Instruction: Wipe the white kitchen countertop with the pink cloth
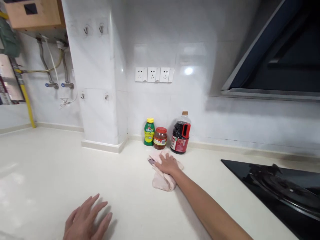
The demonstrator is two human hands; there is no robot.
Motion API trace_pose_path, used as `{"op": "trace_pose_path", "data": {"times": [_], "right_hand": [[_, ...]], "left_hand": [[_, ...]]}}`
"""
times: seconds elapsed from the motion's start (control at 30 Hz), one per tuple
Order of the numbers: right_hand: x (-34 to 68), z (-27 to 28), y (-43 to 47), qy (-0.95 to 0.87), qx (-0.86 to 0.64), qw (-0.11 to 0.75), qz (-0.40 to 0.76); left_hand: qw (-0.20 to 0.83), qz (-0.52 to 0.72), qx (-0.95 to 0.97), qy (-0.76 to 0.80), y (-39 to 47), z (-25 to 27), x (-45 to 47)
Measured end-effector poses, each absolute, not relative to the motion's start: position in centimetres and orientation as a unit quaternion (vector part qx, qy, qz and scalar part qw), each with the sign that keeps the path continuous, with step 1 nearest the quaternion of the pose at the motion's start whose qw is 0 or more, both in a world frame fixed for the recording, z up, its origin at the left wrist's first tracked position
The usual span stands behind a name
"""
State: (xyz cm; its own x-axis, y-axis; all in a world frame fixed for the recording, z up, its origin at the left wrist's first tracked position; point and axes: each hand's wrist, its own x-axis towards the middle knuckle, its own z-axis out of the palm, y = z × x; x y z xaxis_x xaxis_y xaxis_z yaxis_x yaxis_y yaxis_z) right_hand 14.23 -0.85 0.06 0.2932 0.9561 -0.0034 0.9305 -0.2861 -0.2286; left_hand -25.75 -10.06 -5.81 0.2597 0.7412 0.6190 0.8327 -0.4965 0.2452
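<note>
My right hand (168,164) presses on a pale pink cloth (163,182) that lies bunched on the white countertop (130,200). A small dark label shows at the cloth's left edge. Just behind it, against the wall, stand a green bottle with a yellow cap (149,132), a jar with a red lid (160,138) and a large bottle of dark liquid with a red handle (180,135). My left hand (86,220) is at the lower left over the counter, fingers spread, holding nothing.
A black gas hob (275,190) is set into the counter at right, below a dark range hood (280,56). A tiled pillar (97,116) juts out left of the bottles. Sockets (154,74) sit on the wall; pipes and valves (58,85) are at far left.
</note>
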Motion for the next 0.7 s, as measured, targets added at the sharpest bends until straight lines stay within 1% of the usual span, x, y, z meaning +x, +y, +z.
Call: {"op": "trace_pose_path", "data": {"times": [0.2,0.37,0.43,0.53,0.6,0.7], "right_hand": [[-0.1,1.1,1.3,-0.739,-0.658,0.094,0.112],[-8.6,1.9,-2.5,-0.837,-0.526,0.082,0.127],[-9.5,1.9,-4.8,-0.863,-0.483,0.075,0.129],[-7.9,1.6,-7.7,-0.878,-0.456,0.074,0.129],[-5.2,1.4,-8.6,-0.866,-0.477,0.077,0.126],[1.0,0.9,-9.0,-0.817,-0.560,0.085,0.108]], "left_hand": [[0.077,-0.373,-0.788,-0.484,-10.6,-5.6,-25.6],[0.083,-0.413,-0.760,-0.495,-10.3,-5.6,-25.5],[0.086,-0.421,-0.747,-0.508,-10.2,-5.6,-25.4],[0.094,-0.407,-0.743,-0.524,-10.5,-5.3,-25.3],[0.095,-0.387,-0.748,-0.532,-10.8,-4.9,-25.2],[0.082,-0.350,-0.755,-0.548,-11.3,-4.3,-25.1]]}}
